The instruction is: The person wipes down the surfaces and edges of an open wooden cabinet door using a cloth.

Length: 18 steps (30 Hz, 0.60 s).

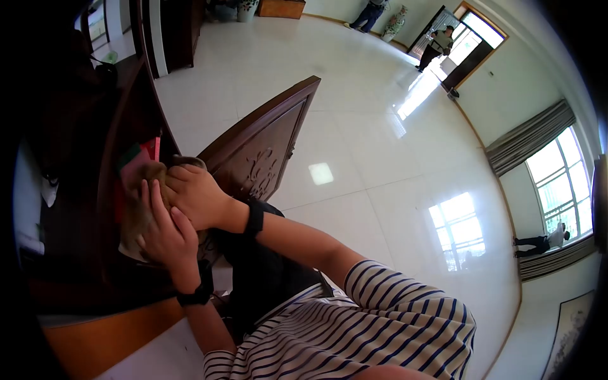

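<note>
A brown, soft-looking cloth item (135, 223) is bunched at the opening of a dark wooden cabinet (117, 139); its exact kind is hard to make out. Over its top and side, my right hand (193, 195) curls its fingers. My left hand (166, 237) presses against the same item from below, fingers long and close together, thumb up beside my right hand. Part of the item is hidden behind both hands. Just beyond it, inside the cabinet, show a red object (152, 147) and a green one (130, 155).
A carved wooden cabinet door (263, 149) stands open right beside my right hand. Glossy tiled floor (367, 139) stretches beyond it. One person (438, 47) is at the far doorway, another (546, 242) by the window, and a third person's legs (367, 18) show near a vase (394, 24).
</note>
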### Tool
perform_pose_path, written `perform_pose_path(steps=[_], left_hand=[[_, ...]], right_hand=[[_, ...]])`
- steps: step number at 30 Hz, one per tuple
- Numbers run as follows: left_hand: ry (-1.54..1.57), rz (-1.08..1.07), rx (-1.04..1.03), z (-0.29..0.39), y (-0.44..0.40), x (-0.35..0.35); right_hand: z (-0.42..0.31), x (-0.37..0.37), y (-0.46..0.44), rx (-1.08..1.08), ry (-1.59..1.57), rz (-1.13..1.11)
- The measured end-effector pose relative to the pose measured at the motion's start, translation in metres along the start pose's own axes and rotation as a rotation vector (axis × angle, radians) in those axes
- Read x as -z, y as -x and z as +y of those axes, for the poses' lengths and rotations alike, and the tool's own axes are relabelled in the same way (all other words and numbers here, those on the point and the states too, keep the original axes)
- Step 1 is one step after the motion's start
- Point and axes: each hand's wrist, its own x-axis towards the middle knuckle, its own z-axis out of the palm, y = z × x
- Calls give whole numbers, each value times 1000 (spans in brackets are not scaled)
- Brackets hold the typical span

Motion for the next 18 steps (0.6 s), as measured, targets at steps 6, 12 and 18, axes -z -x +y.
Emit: perform_pose_path(steps=[6,12,18], left_hand=[[76,62,94,-14,6,-6],[150,276,-79,10,71,-4],[1675,-461,712,67,124,-45]], right_hand=[[7,-3,-24,-61,134,-78],[14,16,-46,-255,43,-494],[19,6,-44,-339,74,-493]])
